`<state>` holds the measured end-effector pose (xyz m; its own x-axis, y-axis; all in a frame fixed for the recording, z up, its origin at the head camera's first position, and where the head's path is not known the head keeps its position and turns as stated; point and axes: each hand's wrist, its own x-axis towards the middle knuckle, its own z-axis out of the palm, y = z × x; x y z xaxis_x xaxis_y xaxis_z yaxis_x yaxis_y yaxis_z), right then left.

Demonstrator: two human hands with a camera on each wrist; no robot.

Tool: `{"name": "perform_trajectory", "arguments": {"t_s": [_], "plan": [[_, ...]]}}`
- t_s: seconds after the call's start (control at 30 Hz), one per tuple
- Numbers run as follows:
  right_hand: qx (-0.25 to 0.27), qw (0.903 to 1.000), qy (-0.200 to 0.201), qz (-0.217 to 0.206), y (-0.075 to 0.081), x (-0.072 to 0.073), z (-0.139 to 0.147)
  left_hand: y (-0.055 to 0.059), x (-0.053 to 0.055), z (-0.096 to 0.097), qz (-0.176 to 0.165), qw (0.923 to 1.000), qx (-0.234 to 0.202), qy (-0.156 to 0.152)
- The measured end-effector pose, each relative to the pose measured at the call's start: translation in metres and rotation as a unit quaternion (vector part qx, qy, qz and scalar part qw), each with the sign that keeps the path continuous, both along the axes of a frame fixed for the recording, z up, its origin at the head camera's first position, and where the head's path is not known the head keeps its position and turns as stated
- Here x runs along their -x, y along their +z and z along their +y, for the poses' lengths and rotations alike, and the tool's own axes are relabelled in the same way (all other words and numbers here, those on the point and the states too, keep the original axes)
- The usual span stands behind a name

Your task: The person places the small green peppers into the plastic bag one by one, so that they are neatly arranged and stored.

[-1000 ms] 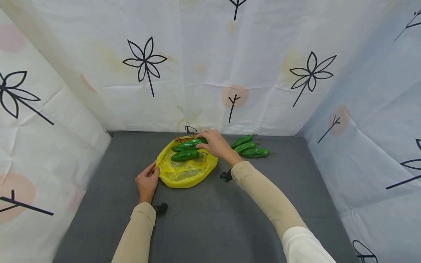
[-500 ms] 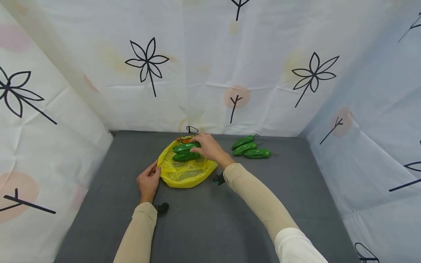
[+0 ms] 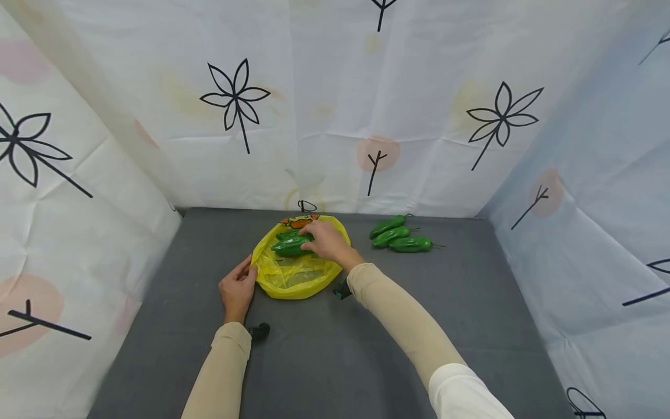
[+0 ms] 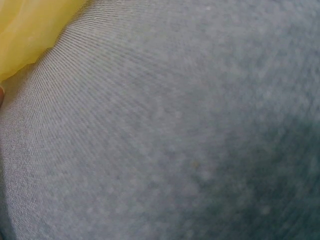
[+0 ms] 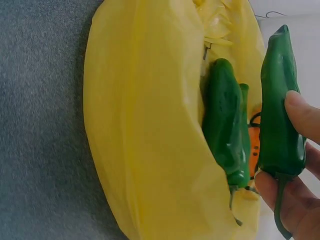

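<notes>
A yellow plastic bag (image 3: 293, 293) lies with its mouth spread wide on the table. My left hand (image 3: 238, 289) pinches its left rim between thumb and fingers; the left wrist view catches only a corner of the bag (image 4: 35, 30) and a sliver of fingertip. Over the bag's mouth, my right hand (image 3: 327, 240) grips a green pepper (image 5: 280, 110) near its stem end, thumb on one side and fingers on the other. Inside the bag lies another green pepper (image 5: 224, 120), and part of one more (image 5: 245, 130) shows behind it.
To the right of the bag, three green peppers (image 3: 391, 235) lie side by side on the dark grey table (image 3: 324, 361). Behind the table hangs a white patterned cloth (image 3: 335, 116), and similar cloth rises on both sides. A small black device (image 3: 260, 331) sits at the left wrist.
My right hand has moved left and nearer to me with its pepper, which now covers much of the peppers in the bag. The left hand has kept its hold on the rim.
</notes>
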<state>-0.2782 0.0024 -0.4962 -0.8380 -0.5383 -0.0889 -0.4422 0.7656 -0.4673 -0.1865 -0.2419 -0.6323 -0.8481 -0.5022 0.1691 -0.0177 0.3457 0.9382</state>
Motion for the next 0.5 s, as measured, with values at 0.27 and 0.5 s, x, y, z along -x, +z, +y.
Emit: {"name": "perform_trajectory", "arguments": {"t_s": [0.27, 0.5], "plan": [[-0.012, 0.9996, -0.007, -0.026, -0.009, -0.002, -0.007, 0.002, -0.001, 0.0, -0.003, 1.0, -0.004, -0.002], [-0.011, 0.9993, -0.005, -0.034, -0.023, -0.001, -0.012, 0.002, -0.001, 0.0, -0.006, 1.0, -0.001, -0.002]]}}
